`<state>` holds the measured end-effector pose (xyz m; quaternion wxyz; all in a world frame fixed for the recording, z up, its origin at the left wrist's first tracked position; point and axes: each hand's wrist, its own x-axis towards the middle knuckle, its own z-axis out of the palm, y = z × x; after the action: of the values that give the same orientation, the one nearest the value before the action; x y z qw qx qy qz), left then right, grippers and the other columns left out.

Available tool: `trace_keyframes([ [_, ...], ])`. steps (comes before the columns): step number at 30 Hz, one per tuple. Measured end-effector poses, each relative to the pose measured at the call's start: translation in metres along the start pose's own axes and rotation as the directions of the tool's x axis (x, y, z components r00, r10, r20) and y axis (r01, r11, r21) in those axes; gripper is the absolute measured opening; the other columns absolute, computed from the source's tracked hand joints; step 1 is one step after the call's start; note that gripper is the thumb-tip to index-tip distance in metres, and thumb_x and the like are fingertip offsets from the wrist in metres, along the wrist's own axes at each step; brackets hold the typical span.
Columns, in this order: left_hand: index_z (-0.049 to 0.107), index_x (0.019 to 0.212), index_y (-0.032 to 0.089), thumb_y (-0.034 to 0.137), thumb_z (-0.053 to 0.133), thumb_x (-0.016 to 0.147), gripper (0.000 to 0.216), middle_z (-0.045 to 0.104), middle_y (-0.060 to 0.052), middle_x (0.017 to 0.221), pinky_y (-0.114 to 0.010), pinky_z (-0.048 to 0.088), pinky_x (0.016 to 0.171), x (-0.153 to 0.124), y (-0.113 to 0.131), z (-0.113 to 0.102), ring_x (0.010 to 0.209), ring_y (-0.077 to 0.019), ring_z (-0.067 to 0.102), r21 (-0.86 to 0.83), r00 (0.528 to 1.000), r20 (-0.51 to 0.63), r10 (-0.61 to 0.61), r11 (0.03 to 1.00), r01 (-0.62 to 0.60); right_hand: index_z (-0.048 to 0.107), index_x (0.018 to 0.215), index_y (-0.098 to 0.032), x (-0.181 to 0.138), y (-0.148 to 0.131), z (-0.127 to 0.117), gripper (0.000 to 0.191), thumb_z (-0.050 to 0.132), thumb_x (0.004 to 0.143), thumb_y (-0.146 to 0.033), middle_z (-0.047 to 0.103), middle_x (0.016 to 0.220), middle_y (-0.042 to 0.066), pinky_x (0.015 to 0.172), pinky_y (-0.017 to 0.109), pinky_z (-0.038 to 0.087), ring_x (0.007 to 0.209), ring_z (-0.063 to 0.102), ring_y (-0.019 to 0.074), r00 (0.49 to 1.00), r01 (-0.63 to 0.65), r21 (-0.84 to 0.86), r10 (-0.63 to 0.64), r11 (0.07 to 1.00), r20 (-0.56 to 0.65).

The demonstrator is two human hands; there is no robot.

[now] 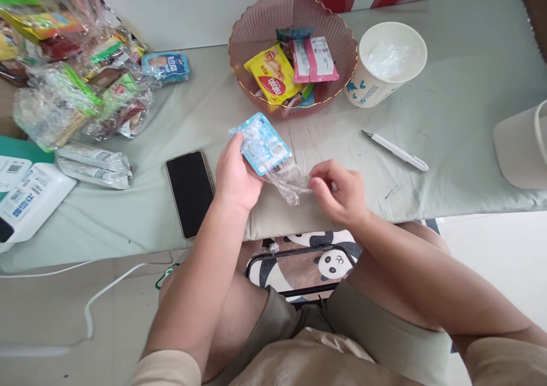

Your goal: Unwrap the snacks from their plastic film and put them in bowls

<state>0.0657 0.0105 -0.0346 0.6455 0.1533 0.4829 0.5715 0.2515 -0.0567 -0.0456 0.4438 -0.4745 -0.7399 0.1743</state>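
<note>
My left hand (pixel 239 172) grips a small blue snack packet (pixel 265 146) by its left edge, above the front of the cloth-covered table. Crumpled clear plastic wrap (pixel 287 183) trails from the packet's lower right side. My right hand (pixel 339 192) is closed, with thumb and forefinger pinching the right end of that wrap. Just behind the packet stands a pink ribbed glass bowl (pixel 239 81) with a gold scalloped rim. Inside it lie a yellow snack packet (pixel 273 75), a pink and white packet (pixel 314 60) and some blue ones partly hidden beneath.
A paper cup (pixel 363 92) with clear plastic inside stands right of the bowl. A white pen (pixel 395 149) lies in front of it. Left are a phone (pixel 190 192), bagged snacks (pixel 85 84), another blue packet (pixel 166 66) and a white bottle (pixel 38 198). A white container (pixel 519 146) is far right.
</note>
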Motion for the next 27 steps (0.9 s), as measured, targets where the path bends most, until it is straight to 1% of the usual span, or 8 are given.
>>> trace_keyframes([
  [4, 0.067, 0.098, 0.02, 0.035, 0.072, 0.086, 0.02, 0.076, -0.005, 0.096, -0.036, 0.062, 0.088, -0.019, -0.004, 0.009, 0.103, -0.0255, 0.075, 0.139, 0.978, 0.179, -0.112, 0.986, 0.087, 0.058, 0.105, -0.023, 0.006, 0.009, -0.003, 0.018, 0.065, 0.094, -0.036, 0.066, 0.097, 0.006, 0.067, 0.032, 0.051, 0.082, 0.063, 0.0175, 0.985, -0.109, 0.06, 0.116, 0.992, -0.127],
  [8, 0.066, 0.116, 0.02, 0.017, 0.079, 0.069, 0.049, 0.075, -0.007, 0.112, -0.039, 0.059, 0.093, -0.032, -0.003, 0.009, 0.116, -0.031, 0.071, 0.39, 0.829, 0.464, -0.314, 0.912, 0.127, 0.054, 0.133, -0.026, 0.008, 0.019, -0.002, 0.048, 0.071, 0.091, -0.04, 0.059, 0.131, 0.013, 0.079, 0.037, 0.059, 0.109, 0.066, 0.0239, 0.985, -0.173, 0.162, 0.172, 0.971, 0.02],
  [11, 0.058, 0.135, 0.022, 0.01, 0.077, 0.065, 0.073, 0.068, -0.008, 0.133, -0.038, 0.055, 0.099, -0.033, -0.004, 0.006, 0.13, -0.0319, 0.063, 0.485, 0.766, 0.549, -0.333, 0.874, 0.033, 0.065, 0.125, -0.026, 0.008, 0.024, -0.003, 0.042, 0.077, 0.087, -0.039, 0.059, 0.134, 0.012, 0.1, 0.046, 0.056, 0.123, 0.062, 0.0285, 0.996, -0.052, 0.101, 0.044, 0.994, 0.076],
  [15, 0.049, 0.147, 0.023, 0.012, 0.077, 0.067, 0.086, 0.066, -0.009, 0.135, -0.036, 0.056, 0.094, -0.03, -0.009, 0.003, 0.125, -0.0297, 0.063, 0.582, 0.788, 0.521, -0.328, 0.812, -0.047, 0.07, 0.097, -0.023, 0.009, 0.025, -0.005, 0.005, 0.068, 0.094, -0.026, 0.067, 0.117, 0.009, 0.097, 0.042, 0.056, 0.11, 0.067, 0.0237, 0.993, -0.07, 0.068, 0.063, 0.995, 0.102],
  [19, 0.057, 0.139, 0.025, 0.014, 0.078, 0.067, 0.077, 0.072, -0.006, 0.117, -0.032, 0.058, 0.08, -0.03, -0.01, 0.005, 0.102, -0.0242, 0.07, 0.561, 0.847, 0.469, -0.25, 0.825, -0.067, 0.066, 0.093, -0.021, 0.01, 0.023, -0.007, 0.006, 0.063, 0.097, -0.025, 0.069, 0.114, 0.01, 0.085, 0.038, 0.056, 0.099, 0.067, 0.0209, 0.993, -0.081, 0.053, 0.076, 0.995, 0.09],
  [23, 0.062, 0.131, 0.025, 0.014, 0.081, 0.064, 0.07, 0.075, -0.004, 0.099, -0.03, 0.056, 0.068, -0.029, -0.004, 0.007, 0.074, -0.0186, 0.069, 0.507, 0.907, 0.371, -0.2, 0.862, -0.017, 0.06, 0.092, -0.022, 0.01, 0.019, -0.01, 0.009, 0.059, 0.099, -0.026, 0.071, 0.105, 0.008, 0.087, 0.04, 0.056, 0.098, 0.068, 0.0218, 0.996, -0.04, 0.014, 0.039, 0.999, 0.084],
  [25, 0.064, 0.127, 0.024, 0.014, 0.08, 0.066, 0.064, 0.076, -0.005, 0.096, -0.029, 0.056, 0.066, -0.028, -0.002, 0.005, 0.069, -0.0181, 0.069, 0.487, 0.916, 0.354, -0.189, 0.873, -0.008, 0.059, 0.093, -0.023, 0.009, 0.019, -0.01, 0.009, 0.057, 0.1, -0.028, 0.07, 0.096, 0.007, 0.088, 0.041, 0.057, 0.094, 0.068, 0.0219, 0.995, -0.065, 0.01, 0.064, 0.998, 0.077],
  [27, 0.067, 0.123, 0.024, 0.015, 0.077, 0.07, 0.054, 0.077, -0.005, 0.095, -0.029, 0.056, 0.064, -0.027, -0.001, 0.003, 0.069, -0.019, 0.071, 0.458, 0.923, 0.35, -0.162, 0.889, -0.018, 0.06, 0.102, -0.023, 0.009, 0.021, -0.009, 0.01, 0.06, 0.1, -0.033, 0.07, 0.101, 0.008, 0.087, 0.041, 0.058, 0.097, 0.068, 0.0225, 0.989, -0.145, 0.06, 0.142, 0.988, 0.051],
])
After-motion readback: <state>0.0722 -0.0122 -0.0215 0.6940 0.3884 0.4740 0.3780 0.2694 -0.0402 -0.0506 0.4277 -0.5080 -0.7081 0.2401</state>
